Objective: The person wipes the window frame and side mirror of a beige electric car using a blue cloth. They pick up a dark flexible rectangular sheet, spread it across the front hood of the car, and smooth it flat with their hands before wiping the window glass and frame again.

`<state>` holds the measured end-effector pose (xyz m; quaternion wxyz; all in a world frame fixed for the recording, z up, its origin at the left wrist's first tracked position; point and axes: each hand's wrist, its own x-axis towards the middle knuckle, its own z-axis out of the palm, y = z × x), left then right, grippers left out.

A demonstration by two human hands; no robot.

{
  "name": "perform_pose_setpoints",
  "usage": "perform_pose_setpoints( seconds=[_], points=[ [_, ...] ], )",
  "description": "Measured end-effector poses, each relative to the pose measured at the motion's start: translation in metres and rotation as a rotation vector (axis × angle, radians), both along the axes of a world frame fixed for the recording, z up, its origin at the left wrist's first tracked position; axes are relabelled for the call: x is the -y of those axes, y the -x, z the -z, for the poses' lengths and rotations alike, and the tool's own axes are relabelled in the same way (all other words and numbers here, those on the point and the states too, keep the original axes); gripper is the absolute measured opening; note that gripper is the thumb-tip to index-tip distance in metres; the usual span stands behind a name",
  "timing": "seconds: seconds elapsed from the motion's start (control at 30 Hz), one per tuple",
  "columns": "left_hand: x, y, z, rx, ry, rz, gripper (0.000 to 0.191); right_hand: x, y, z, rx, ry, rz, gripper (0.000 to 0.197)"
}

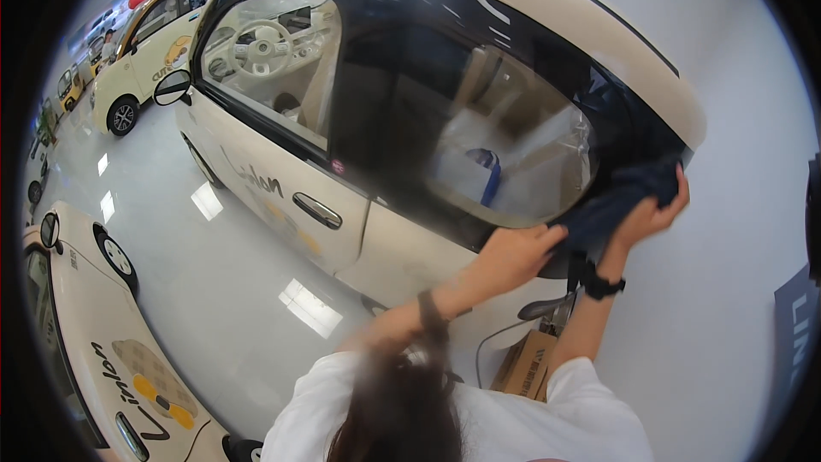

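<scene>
Both of my hands are at the rear corner of a cream compact car (426,247) with black window surrounds. My left hand (519,256) pinches the near edge of a dark blue cloth (596,215), just below the rear side window (513,147). On the far side of it, my right hand (644,221) grips the cloth with the thumb side up. The cloth is stretched between the two hands against the dark rear bodywork. Through the rear side window, a white bag with a blue handle (491,176) shows inside the car.
A cable runs past a cardboard box (526,362) by the car's rear. To the right rises a pale wall (712,308). A second cream car (135,359) stands at lower left, and another two-tone car (147,45) is farther back. The front door has a chrome handle (317,210).
</scene>
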<state>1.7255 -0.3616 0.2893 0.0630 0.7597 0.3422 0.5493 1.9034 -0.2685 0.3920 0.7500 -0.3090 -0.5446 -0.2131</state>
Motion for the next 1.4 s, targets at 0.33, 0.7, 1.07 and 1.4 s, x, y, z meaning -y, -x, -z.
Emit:
perform_pose_setpoints(
  seconds=[0.33, 0.7, 1.07, 1.4],
  points=[
    [-0.024, 0.151, -0.025, 0.283, -0.022, -0.515, 0.026, -0.067, 0.257, -0.075, 0.55, -0.08, 0.062, 0.047],
    [-0.011, 0.201, 0.022, 0.335, 0.231, -0.754, 0.027, -0.08, 0.371, -0.015, 0.69, -0.101, -0.204, 0.044],
    [0.002, 0.12, 0.1, 0.039, 0.464, -0.7, 0.039, -0.046, 0.299, 0.074, 0.857, 0.036, -0.184, 0.045],
    [0.007, -0.021, 0.098, -0.075, 0.332, -0.42, 0.038, -0.009, 0.093, 0.076, 0.8, 0.188, 0.031, 0.058]
  ],
)
